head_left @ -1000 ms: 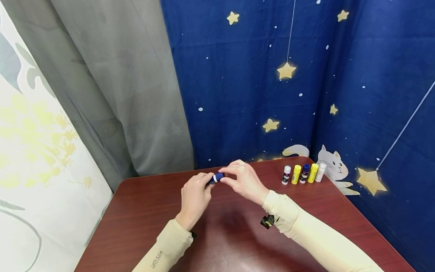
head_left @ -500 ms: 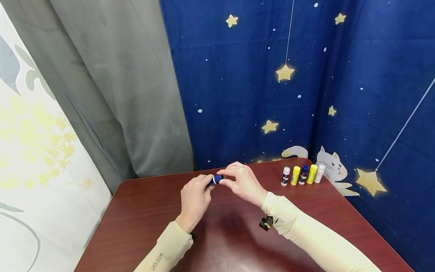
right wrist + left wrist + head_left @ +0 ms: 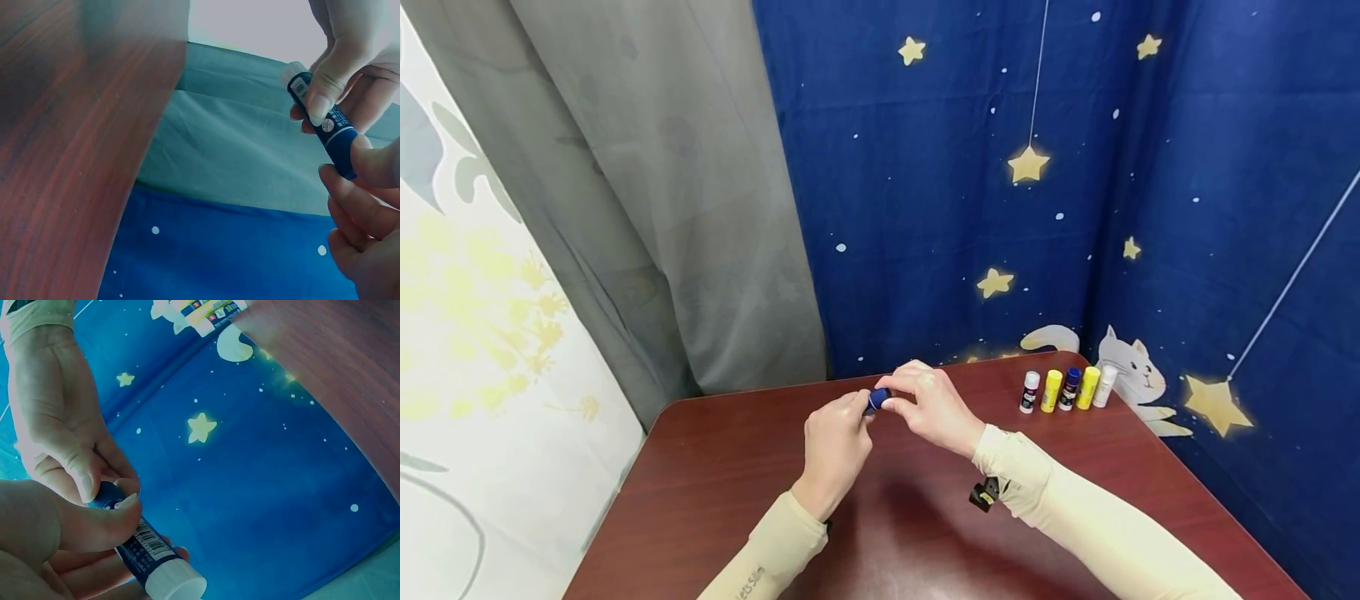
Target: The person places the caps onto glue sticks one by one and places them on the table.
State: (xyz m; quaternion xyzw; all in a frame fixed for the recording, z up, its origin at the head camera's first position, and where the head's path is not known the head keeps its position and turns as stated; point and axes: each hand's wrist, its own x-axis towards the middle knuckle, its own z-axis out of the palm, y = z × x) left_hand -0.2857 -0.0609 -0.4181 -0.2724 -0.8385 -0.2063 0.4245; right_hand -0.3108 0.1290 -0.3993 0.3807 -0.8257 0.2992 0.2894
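Observation:
Both hands hold a dark blue glue stick (image 3: 328,125) with a white base (image 3: 176,580), raised above the far part of the table. My left hand (image 3: 837,442) grips its labelled body, thumb laid along the side. At the other end, thumb and fingers of my right hand (image 3: 936,407) pinch the blue cap (image 3: 342,153). Only a thin pale line shows between cap and body in the right wrist view. The left hand covers most of the body in the head view.
A row of several upright glue sticks, among them a yellow one (image 3: 1051,391) and a blue one (image 3: 1070,389), stands at the back right of the brown table (image 3: 722,467). A star-patterned blue curtain (image 3: 925,208) and a grey curtain (image 3: 700,208) hang behind the table.
The white band between cap and body has narrowed to a thin line as the cap and body came together. My left hand has tilted slightly. Otherwise the hands stay almost in place.

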